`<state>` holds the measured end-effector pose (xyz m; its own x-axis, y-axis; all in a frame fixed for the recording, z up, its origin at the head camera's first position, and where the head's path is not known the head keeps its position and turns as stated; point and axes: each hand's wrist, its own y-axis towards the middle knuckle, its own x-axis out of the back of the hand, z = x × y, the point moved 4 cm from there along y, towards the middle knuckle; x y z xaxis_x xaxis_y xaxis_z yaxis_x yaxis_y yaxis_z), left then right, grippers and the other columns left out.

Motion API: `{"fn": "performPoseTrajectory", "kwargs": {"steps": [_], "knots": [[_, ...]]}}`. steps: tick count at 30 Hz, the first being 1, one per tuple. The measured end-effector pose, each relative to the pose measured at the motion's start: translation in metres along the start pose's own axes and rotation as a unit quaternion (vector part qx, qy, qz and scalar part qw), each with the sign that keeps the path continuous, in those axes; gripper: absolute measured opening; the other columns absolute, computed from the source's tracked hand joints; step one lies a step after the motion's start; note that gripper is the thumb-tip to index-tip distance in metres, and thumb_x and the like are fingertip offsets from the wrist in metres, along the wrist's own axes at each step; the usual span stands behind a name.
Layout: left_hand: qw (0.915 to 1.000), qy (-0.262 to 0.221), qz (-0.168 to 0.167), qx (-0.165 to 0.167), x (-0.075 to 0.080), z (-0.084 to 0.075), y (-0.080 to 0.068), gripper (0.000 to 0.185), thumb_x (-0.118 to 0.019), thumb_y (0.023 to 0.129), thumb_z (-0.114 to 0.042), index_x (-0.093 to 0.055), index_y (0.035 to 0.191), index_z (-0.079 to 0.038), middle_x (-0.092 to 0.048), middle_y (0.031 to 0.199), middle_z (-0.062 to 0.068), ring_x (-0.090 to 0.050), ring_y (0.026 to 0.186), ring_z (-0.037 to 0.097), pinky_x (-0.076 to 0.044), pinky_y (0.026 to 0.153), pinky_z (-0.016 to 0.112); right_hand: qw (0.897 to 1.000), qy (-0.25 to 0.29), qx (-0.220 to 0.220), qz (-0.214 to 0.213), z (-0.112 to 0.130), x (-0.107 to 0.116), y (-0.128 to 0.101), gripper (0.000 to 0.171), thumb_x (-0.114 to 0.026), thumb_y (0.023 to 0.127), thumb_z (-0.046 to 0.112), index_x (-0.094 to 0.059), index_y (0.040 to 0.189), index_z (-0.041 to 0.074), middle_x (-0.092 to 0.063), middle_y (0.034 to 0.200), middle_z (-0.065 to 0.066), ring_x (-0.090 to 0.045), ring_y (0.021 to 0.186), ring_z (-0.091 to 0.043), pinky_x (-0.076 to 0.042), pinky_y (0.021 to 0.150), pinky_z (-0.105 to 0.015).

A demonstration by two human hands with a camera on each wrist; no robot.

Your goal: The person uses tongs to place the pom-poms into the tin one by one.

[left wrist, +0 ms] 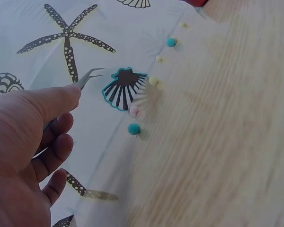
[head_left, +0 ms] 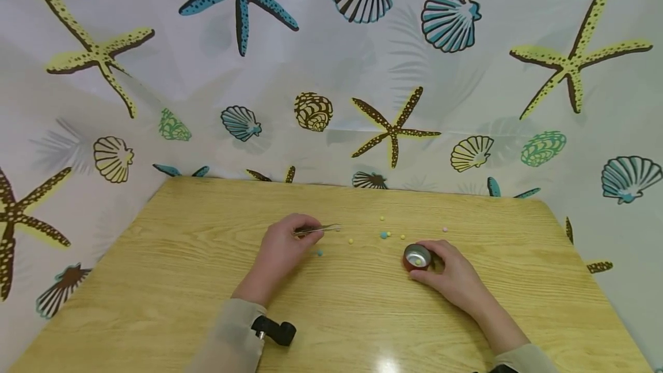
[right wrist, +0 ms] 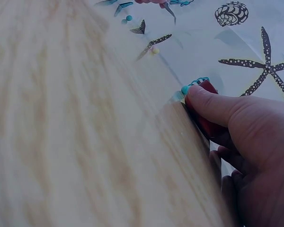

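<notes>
Thumb and fingers of the left hand point(head_left: 282, 249) pinch a pair of metal tweezers point(head_left: 325, 228) above the table's left-centre. In the left wrist view the bent tips of the tweezers point(left wrist: 91, 77) stand apart with nothing between them. A pink bead point(left wrist: 134, 111) and a teal bead point(left wrist: 134, 128) lie on the table near that hand. To the right, the right hand point(head_left: 458, 278) grips a small red tin point(head_left: 407, 264) by its sides. The tin's silvery inside faces up, and a yellow bead point(head_left: 418, 262) lies in it.
Between the hands several loose beads lie on the wooden table point(head_left: 331, 315), among them a blue bead point(head_left: 384, 235) and a yellow bead point(head_left: 350, 241). Farther back right is a pink bead point(head_left: 445, 229). A shell-and-starfish patterned cloth point(head_left: 290, 73) hangs behind the table.
</notes>
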<state>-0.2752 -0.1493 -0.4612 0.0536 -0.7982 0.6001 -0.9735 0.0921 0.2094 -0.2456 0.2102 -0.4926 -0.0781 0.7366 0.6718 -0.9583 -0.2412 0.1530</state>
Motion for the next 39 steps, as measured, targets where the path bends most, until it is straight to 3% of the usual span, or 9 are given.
{"fn": "performPoseTrajectory", "kwargs": {"steps": [7,20,29,39], "knots": [[1.0,0.004,-0.001,0.006,0.014,0.018,0.0,0.017,-0.081,0.104,-0.024,-0.081,0.12,-0.016,-0.076,0.12,0.001,-0.071,0.116,0.026,-0.057,0.101,0.052,1.0,0.0,-0.007,0.0,-0.002,0.0,0.0,0.061,-0.094,0.092,0.032,-0.07,0.145,0.012,-0.07,0.137,-0.007,-0.062,0.136,-0.035,-0.045,0.116,-0.062],[0.9991,-0.004,0.043,-0.004,0.028,0.04,-0.007,0.013,-0.082,0.104,-0.025,-0.082,0.116,-0.019,-0.077,0.118,-0.001,-0.071,0.114,0.023,-0.057,0.1,0.051,1.0,0.003,-0.007,0.003,-0.004,-0.002,0.002,0.061,-0.094,0.092,0.031,-0.069,0.146,0.013,-0.069,0.138,-0.006,-0.062,0.136,-0.034,-0.045,0.116,-0.062],[0.9965,-0.004,0.084,-0.001,0.032,0.048,-0.014,0.011,-0.082,0.104,-0.024,-0.083,0.115,-0.02,-0.076,0.119,-0.002,-0.071,0.112,0.02,-0.057,0.102,0.051,1.0,0.001,-0.013,0.003,-0.003,0.0,0.0,0.061,-0.093,0.093,0.033,-0.069,0.145,0.013,-0.069,0.14,-0.008,-0.055,0.145,-0.04,-0.039,0.121,-0.065],[0.9958,0.007,0.091,-0.007,0.031,0.05,-0.016,0.01,-0.082,0.104,-0.023,-0.083,0.113,-0.023,-0.075,0.119,-0.004,-0.071,0.115,0.021,-0.057,0.103,0.052,1.0,0.0,-0.004,0.002,0.0,0.0,0.0,0.06,-0.092,0.094,0.033,-0.07,0.145,0.012,-0.069,0.139,-0.008,-0.056,0.144,-0.04,-0.04,0.12,-0.065]]}}
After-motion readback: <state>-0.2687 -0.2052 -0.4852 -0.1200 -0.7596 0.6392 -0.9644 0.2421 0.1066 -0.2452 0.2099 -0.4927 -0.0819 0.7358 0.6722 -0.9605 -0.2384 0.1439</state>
